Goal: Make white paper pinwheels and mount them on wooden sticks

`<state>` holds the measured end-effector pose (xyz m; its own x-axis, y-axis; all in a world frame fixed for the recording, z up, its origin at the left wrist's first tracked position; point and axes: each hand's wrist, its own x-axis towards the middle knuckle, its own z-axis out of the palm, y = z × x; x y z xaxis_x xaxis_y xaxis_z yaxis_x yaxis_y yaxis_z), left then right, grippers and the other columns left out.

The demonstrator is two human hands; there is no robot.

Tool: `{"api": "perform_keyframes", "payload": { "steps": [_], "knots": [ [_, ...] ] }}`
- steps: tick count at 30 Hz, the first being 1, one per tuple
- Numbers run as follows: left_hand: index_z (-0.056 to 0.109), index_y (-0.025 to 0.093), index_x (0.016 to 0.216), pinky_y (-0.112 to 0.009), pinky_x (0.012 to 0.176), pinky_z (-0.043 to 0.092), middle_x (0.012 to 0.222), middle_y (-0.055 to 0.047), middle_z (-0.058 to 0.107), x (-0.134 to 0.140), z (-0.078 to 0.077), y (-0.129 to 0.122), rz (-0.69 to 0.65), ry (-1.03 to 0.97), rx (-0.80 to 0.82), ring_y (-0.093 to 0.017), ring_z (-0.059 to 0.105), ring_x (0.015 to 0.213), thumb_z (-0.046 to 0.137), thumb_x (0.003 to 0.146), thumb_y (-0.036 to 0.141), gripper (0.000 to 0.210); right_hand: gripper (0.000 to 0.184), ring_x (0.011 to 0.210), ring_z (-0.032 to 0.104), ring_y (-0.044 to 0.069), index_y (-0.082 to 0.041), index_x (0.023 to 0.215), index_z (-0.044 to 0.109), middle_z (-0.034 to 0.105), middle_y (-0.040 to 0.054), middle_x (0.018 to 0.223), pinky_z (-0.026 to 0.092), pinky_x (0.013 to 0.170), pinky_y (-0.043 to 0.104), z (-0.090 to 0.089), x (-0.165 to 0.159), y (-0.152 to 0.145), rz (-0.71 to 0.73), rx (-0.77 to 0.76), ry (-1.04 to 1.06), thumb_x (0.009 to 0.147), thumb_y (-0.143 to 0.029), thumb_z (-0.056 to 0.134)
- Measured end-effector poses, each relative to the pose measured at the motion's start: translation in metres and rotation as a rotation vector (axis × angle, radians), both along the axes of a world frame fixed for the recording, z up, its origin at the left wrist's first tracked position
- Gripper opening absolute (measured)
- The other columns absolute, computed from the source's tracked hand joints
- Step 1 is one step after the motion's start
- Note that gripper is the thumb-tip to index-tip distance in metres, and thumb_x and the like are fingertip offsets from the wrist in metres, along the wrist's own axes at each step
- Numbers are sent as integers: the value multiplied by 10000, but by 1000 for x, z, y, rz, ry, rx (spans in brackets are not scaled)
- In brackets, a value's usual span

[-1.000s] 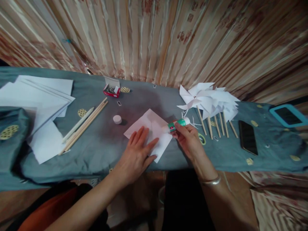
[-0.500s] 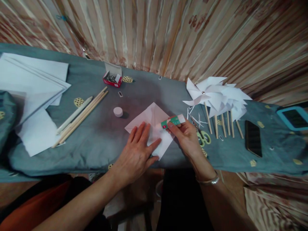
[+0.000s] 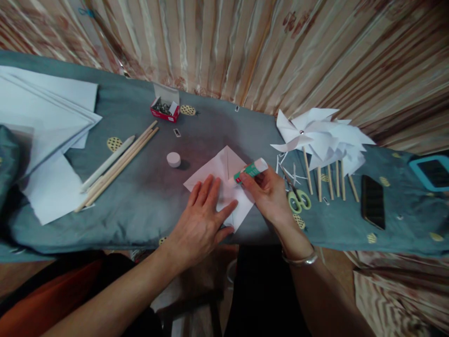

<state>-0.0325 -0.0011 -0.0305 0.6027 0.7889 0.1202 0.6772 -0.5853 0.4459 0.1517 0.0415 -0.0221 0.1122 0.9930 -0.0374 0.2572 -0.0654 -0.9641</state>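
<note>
A creased white square of paper (image 3: 210, 171) lies cornerwise on the cloth. My left hand (image 3: 199, 217) is spread flat on its near left part, thumb and fingers apart. Between the fingers of my right hand (image 3: 270, 194) is a green and white glue stick (image 3: 250, 171), tilted, its uncapped end at the middle of the paper. Whether the tip touches the sheet is hard to see. The round white cap (image 3: 173, 159) stands on the cloth left of the paper. Scissors with light green handles (image 3: 299, 200) lie just right of my right hand, beside thin paper strips (image 3: 293, 173).
Several white paper pinwheels (image 3: 319, 133) on wooden sticks lie at the right, near a dark phone (image 3: 372, 201) and a blue-framed device (image 3: 431, 172). Leftward are a red box of metal pins (image 3: 164, 110), wooden sticks (image 3: 122, 164) and white sheets (image 3: 52, 103). A curtain (image 3: 210, 47) hangs behind.
The glue stick has tilted more, its rear end rising and shifting slightly left with my right hand. My left hand stays spread on the paper. The whole view has shifted a little.
</note>
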Motion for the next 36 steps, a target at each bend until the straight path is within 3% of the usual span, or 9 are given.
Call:
{"api": "perform_keyframes", "payload": {
  "steps": [13, 23, 36],
  "knots": [
    [570, 258, 1309, -640, 1106, 243, 1571, -185, 251, 0, 0, 1, -1, 10, -12, -445, 187, 1432, 694, 813, 380, 526, 249, 781, 650, 188, -228, 906, 616, 687, 11, 787, 522, 777, 352, 5, -5, 0, 29, 24, -99, 786, -426, 708],
    [548, 273, 1334, -635, 1105, 253, 1576, -171, 247, 0, 0, 1, -11, 41, -6, -430, 199, 1433, 656, 834, 428, 534, 243, 708, 677, 190, -211, 942, 570, 713, 18, 791, 514, 669, 330, 13, -13, 0, 74, 64, -389, 835, -425, 616],
    [565, 253, 1310, -640, 1112, 240, 1573, -159, 261, 0, 2, 1, -12, 51, -17, -418, 200, 1437, 650, 840, 420, 506, 230, 669, 665, 185, -204, 894, 559, 708, 34, 781, 486, 615, 304, 16, -19, 0, 134, 83, -477, 845, -426, 593]
  ]
}}
